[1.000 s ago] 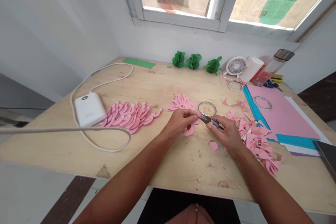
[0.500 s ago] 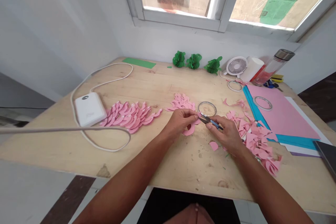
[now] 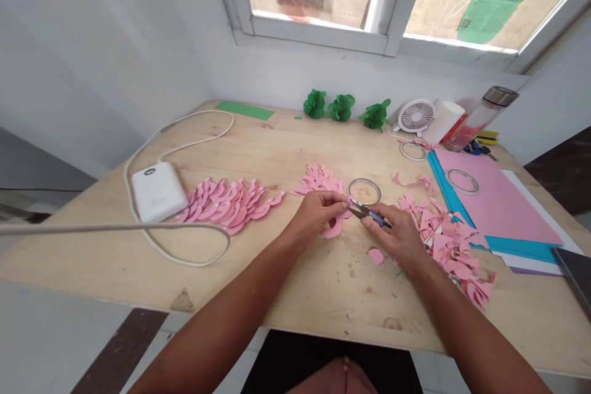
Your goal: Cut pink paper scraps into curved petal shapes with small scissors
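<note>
In the middle of the table, my left hand (image 3: 318,214) pinches a curved piece of pink paper (image 3: 333,231) between thumb and fingers, and part of it hides behind them. My right hand (image 3: 399,234) is closed around a pair of small scissors (image 3: 372,214) with blue on the handle. Their blades point left at the paper near my left fingertips, slightly apart. Just beyond the scissors lies a thin roll of tape (image 3: 364,181). A loose pink scrap (image 3: 375,256) rests below the scissors. Behind my left hand is a small pile of pink cut pieces (image 3: 319,179).
Overlapping curved pink strips (image 3: 233,204) lie left, beside a white power bank (image 3: 159,192) with a looping white cable (image 3: 184,263). Pink scraps (image 3: 455,249) heap by my right forearm. Paper sheets (image 3: 501,197), a small fan (image 3: 416,116), a bottle (image 3: 480,117) and green paper shapes (image 3: 340,108) stand beyond.
The scissor blades have spread a little wider at the pink paper. Both hands stay in nearly the same place.
</note>
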`<state>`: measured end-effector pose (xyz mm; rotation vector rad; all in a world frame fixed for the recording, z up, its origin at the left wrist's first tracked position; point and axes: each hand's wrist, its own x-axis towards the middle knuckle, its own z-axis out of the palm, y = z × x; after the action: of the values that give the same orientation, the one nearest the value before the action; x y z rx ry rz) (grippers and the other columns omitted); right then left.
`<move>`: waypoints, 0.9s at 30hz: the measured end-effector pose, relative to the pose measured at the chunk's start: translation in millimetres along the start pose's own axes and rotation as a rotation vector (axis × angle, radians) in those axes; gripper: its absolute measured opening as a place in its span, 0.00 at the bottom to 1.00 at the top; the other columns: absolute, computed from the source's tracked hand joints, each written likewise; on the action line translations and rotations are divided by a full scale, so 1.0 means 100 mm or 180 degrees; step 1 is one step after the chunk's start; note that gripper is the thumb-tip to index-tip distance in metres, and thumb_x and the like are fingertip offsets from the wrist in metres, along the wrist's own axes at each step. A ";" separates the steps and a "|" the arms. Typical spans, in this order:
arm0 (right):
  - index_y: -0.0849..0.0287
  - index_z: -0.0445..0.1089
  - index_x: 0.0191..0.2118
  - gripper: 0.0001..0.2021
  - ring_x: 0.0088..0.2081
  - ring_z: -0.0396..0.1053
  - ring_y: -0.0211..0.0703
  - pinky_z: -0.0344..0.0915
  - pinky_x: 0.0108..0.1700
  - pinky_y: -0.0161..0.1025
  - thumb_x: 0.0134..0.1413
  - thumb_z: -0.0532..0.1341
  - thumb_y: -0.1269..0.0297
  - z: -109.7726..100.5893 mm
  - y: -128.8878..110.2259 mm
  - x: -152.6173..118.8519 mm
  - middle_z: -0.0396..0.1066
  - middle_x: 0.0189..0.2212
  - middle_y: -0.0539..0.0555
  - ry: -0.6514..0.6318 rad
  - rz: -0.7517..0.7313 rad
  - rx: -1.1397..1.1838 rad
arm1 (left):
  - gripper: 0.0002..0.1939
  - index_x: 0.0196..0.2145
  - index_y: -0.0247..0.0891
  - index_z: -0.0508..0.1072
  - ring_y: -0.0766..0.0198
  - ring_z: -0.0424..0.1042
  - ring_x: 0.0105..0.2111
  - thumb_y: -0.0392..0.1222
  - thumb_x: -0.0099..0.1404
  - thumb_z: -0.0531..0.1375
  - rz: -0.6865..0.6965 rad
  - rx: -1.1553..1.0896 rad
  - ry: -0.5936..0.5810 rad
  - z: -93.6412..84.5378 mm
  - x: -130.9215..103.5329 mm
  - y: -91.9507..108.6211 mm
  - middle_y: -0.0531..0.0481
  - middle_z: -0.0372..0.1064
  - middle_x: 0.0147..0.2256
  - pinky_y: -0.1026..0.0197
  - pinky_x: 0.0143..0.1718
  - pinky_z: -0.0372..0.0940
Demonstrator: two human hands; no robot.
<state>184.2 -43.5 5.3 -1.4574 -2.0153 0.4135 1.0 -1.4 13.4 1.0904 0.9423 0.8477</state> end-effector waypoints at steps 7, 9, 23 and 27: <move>0.59 0.72 0.36 0.15 0.28 0.67 0.41 0.59 0.31 0.36 0.54 0.55 0.54 -0.01 -0.02 -0.01 0.72 0.26 0.52 0.0061 0.0059 0.0036 | 0.11 0.26 0.32 0.74 0.73 0.59 0.19 0.43 0.48 0.64 0.0041 0.0016 -0.0037 -0.01 0.00 -0.02 0.49 0.68 0.22 0.68 0.20 0.51; 0.59 0.72 0.36 0.15 0.28 0.67 0.41 0.59 0.31 0.36 0.54 0.55 0.54 -0.01 -0.02 -0.01 0.72 0.26 0.52 0.0107 0.0056 0.0013 | 0.11 0.26 0.32 0.74 0.73 0.58 0.19 0.44 0.48 0.64 0.0053 0.0030 -0.0051 -0.01 0.00 -0.02 0.49 0.68 0.22 0.68 0.20 0.51; 0.59 0.72 0.36 0.15 0.28 0.66 0.41 0.59 0.31 0.36 0.54 0.55 0.54 0.00 0.00 -0.01 0.72 0.26 0.52 0.0075 0.0005 -0.0037 | 0.10 0.26 0.32 0.74 0.72 0.59 0.20 0.44 0.49 0.64 0.0058 0.0000 -0.0084 -0.02 0.01 -0.03 0.51 0.67 0.22 0.68 0.20 0.51; 0.59 0.72 0.36 0.15 0.28 0.67 0.41 0.59 0.31 0.36 0.54 0.56 0.53 0.00 0.00 -0.01 0.72 0.27 0.52 0.0057 0.0018 -0.0035 | 0.09 0.26 0.32 0.74 0.72 0.60 0.20 0.43 0.49 0.64 0.0038 -0.0026 -0.0068 -0.02 0.00 -0.02 0.50 0.68 0.22 0.68 0.20 0.52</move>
<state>184.6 -44.2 5.0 -1.4686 -2.0029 0.3911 -0.4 -1.0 10.9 1.0970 0.9147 0.8475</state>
